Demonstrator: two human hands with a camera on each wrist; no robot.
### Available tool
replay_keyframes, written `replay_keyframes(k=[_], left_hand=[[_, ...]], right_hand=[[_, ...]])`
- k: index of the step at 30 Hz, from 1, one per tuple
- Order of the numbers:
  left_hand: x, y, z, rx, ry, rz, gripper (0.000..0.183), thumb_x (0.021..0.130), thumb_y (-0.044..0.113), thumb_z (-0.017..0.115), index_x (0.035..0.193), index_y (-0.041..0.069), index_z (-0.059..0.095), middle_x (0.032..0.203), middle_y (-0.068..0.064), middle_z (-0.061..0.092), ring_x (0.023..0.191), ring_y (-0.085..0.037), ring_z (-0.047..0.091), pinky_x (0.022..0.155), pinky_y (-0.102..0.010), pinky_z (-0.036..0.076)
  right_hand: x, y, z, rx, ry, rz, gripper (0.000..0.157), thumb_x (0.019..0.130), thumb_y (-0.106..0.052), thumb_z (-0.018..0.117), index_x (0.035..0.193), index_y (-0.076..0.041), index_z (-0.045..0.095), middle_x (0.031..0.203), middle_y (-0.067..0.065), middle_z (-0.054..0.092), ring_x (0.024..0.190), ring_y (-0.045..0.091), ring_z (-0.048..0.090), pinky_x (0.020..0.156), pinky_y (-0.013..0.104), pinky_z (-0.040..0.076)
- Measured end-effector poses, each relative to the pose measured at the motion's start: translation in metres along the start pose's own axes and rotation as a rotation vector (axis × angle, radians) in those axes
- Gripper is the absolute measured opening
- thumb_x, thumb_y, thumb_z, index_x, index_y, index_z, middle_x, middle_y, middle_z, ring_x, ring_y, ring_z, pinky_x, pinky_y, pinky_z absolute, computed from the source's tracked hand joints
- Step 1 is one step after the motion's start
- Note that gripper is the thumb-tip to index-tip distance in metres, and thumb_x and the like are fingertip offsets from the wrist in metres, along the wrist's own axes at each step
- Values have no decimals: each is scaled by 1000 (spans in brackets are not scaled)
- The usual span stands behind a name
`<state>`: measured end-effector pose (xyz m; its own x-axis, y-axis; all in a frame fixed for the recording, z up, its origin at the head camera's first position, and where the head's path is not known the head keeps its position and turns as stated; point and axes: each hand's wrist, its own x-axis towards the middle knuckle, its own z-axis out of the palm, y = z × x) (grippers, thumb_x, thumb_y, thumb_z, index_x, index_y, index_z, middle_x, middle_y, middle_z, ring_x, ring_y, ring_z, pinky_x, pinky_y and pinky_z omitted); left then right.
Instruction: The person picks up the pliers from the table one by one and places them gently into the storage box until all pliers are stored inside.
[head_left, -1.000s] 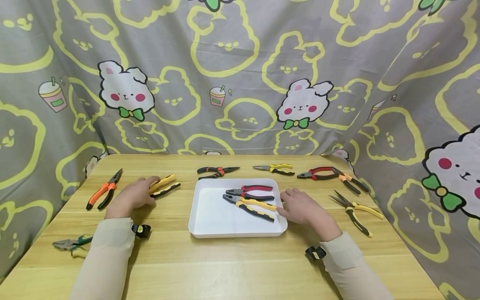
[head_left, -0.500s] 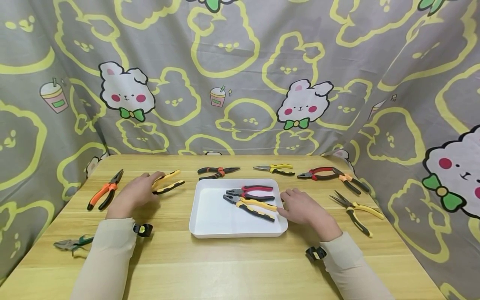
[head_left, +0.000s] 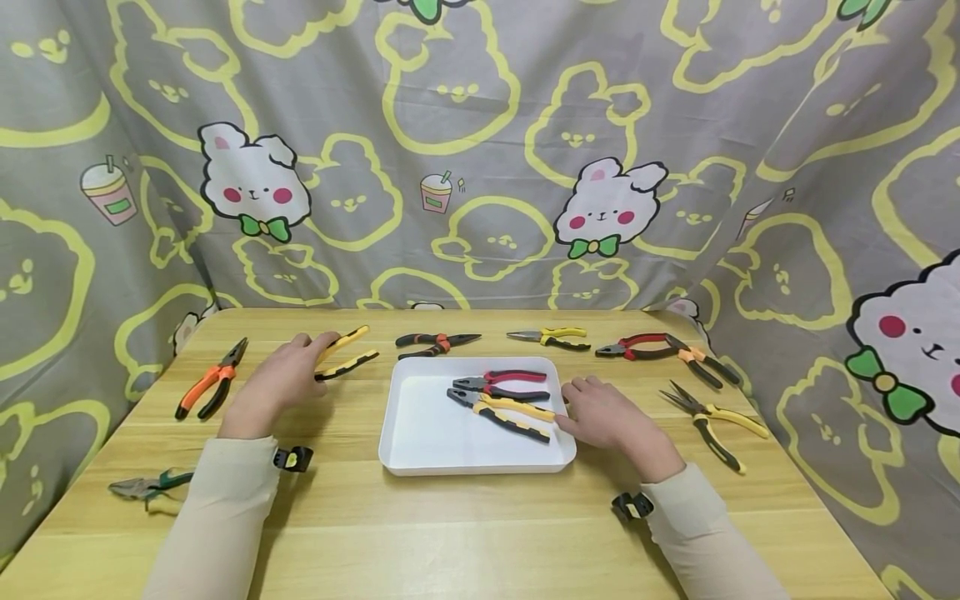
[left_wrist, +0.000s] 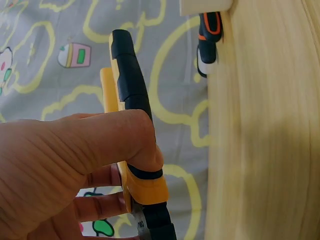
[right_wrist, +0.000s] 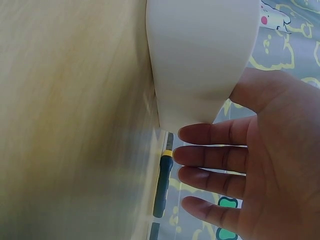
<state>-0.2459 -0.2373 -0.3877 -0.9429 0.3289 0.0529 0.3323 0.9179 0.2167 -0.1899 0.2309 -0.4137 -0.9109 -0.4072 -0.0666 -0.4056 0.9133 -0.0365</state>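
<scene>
My left hand [head_left: 283,379] grips a pair of yellow-and-black combination pliers [left_wrist: 131,77], left of the tray. In the left wrist view the thumb presses across one handle and the fingers lie behind; the pliers' jaws run out of frame. The handles point away toward the back right. My right hand [head_left: 606,415] is at the right side of the white tray [head_left: 480,469], fingers straight, thumb by its rim in the right wrist view. Inside the tray lie red-and-black pliers [head_left: 491,388] and another yellow-and-black pair [head_left: 517,427], side by side.
Behind the tray are orange-and-black pliers [head_left: 441,342] and yellow needle-nose pliers [head_left: 551,337]. Red pliers [head_left: 637,347], orange-handled pliers [head_left: 696,359] and open long-nose pliers [head_left: 705,414] lie right. Orange pliers [head_left: 214,382] and green-handled pliers [head_left: 150,487] lie left. A patterned curtain [head_left: 480,167] encloses the table.
My left hand has lifted the yellow-and-black pliers and moved them slightly right and away from me. The right hand and the tray have stayed in place.
</scene>
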Motion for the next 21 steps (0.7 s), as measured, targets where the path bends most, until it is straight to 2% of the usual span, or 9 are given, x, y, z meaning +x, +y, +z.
replay_keyframes(k=[8, 21], left_hand=[[1, 13, -2, 17, -7, 27, 80, 78, 8, 79, 147, 11, 39, 118, -23, 53, 101, -43, 56, 81, -58, 47], [-1, 38, -4, 95, 11, 100, 79, 78, 12, 82, 146, 19, 42, 108, -16, 53, 94, -33, 53, 67, -47, 50]], right_hand=[[-1, 0, 1, 5, -1, 0, 43, 95, -39, 59, 116, -1, 60, 107, 11, 59, 98, 31, 54, 86, 50, 46], [1, 0, 0, -5, -11, -2, 42, 95, -37, 59, 116, -1, 60, 106, 11, 59, 97, 31, 53, 84, 50, 46]])
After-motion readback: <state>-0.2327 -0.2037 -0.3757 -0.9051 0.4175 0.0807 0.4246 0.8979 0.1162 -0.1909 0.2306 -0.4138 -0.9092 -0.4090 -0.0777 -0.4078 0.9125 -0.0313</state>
